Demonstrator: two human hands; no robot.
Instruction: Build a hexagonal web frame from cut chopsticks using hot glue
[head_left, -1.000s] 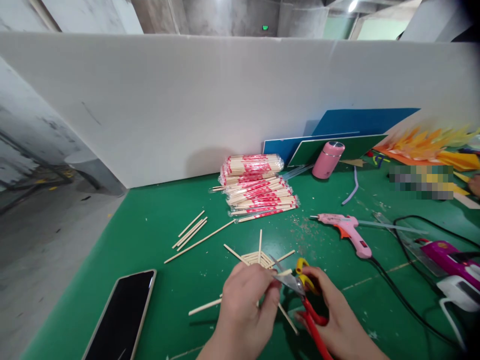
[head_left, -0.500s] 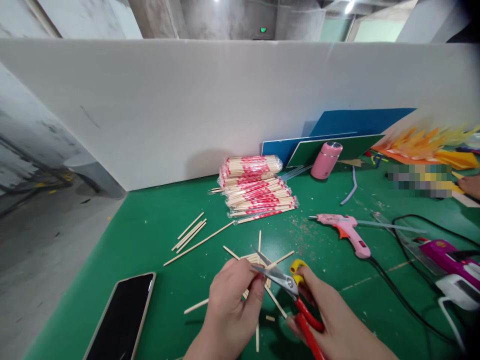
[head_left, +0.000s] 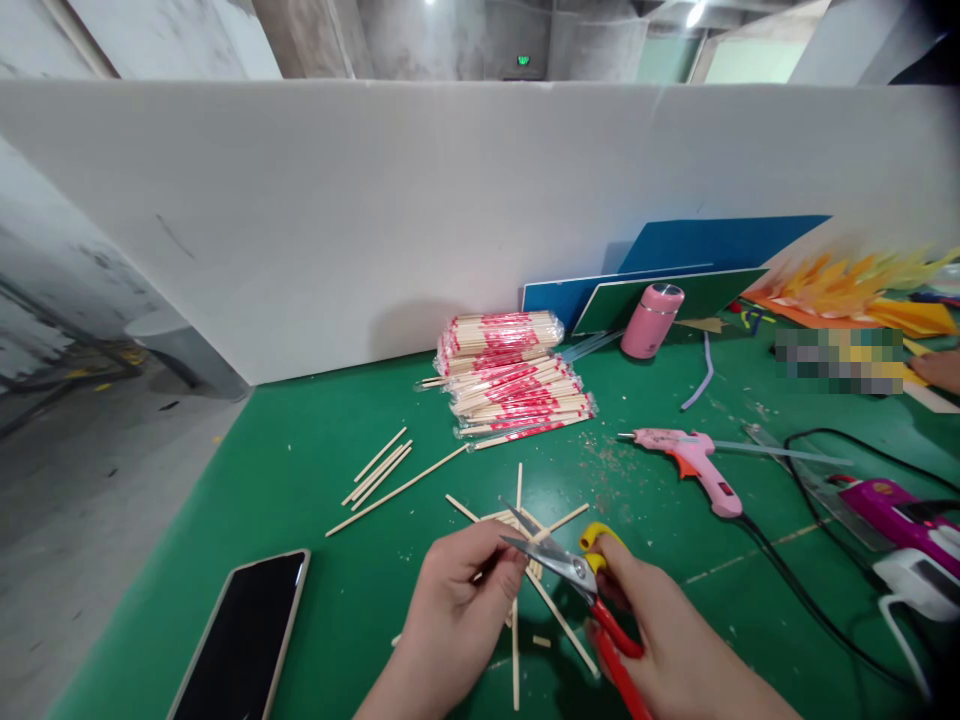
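Observation:
My right hand (head_left: pixel 652 620) grips a pair of scissors (head_left: pixel 577 572) with red and yellow handles. The blades are apart, around a thin wooden stick (head_left: pixel 566 520) that slants up to the right. My left hand (head_left: pixel 457 605) is closed, thumb against fingers, at the stick's lower end near the blade tips. Under and around the hands, several wooden sticks (head_left: pixel 516 655) spread out in a star-like arrangement, its middle partly hidden by my left hand. A short cut-off piece (head_left: pixel 541 641) lies on the green table below the scissors.
Several loose sticks (head_left: pixel 382 475) lie to the left, above a phone (head_left: pixel 244 635). Wrapped chopsticks (head_left: pixel 510 375) are heaped by the white partition. Rightward are a pink bottle (head_left: pixel 651 322), a pink glue gun (head_left: pixel 690 460) with its cord, and another person's hand (head_left: pixel 937 370).
My left hand has turned slightly, hiding most of the stick at its lower left. The lower right stick now shows farther down. The scissors stay around the same stick, blades still apart.

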